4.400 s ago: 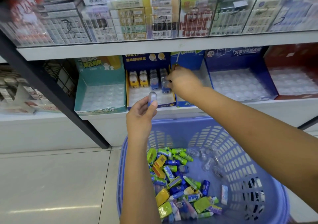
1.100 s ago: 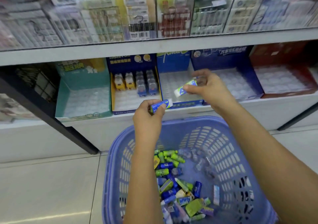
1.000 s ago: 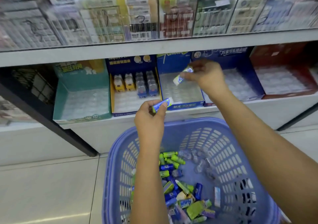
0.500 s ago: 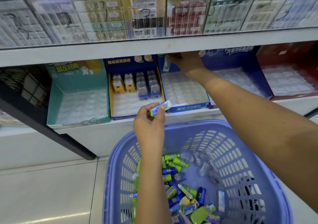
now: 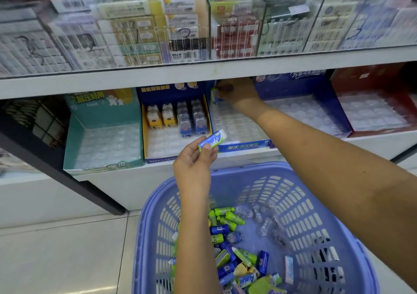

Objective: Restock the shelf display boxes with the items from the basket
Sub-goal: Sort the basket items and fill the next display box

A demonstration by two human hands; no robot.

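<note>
Your right hand (image 5: 239,91) reaches into the back left corner of the middle blue display box (image 5: 243,145), fingers curled down under the upper shelf (image 5: 135,77). That fits filling the moulded tray from the rear row forward, so later pieces need not be passed over earlier ones. Whether those fingers grip a piece or have let go cannot be told; the corner is shadowed and your knuckles cover it. Your left hand (image 5: 194,160) pinches a blue-and-green tube (image 5: 212,140) between thumb and fingertips, label up, and holds it just before the box's front lip. It seems staged there so the right hand can take it with a short reach. The basket (image 5: 316,203) sits directly below both arms, close against the shelf base, which keeps each trip short. It holds a loose pile of tubes (image 5: 228,246) and some clear capsules (image 5: 266,223), so most of the restocking lies ahead. The neighbouring yellow-edged box (image 5: 158,144) has only its back rows filled and the teal box (image 5: 101,144) shows bare cells. Expect the tube to need seating squarely in its cell, or it will likely tip.
</note>
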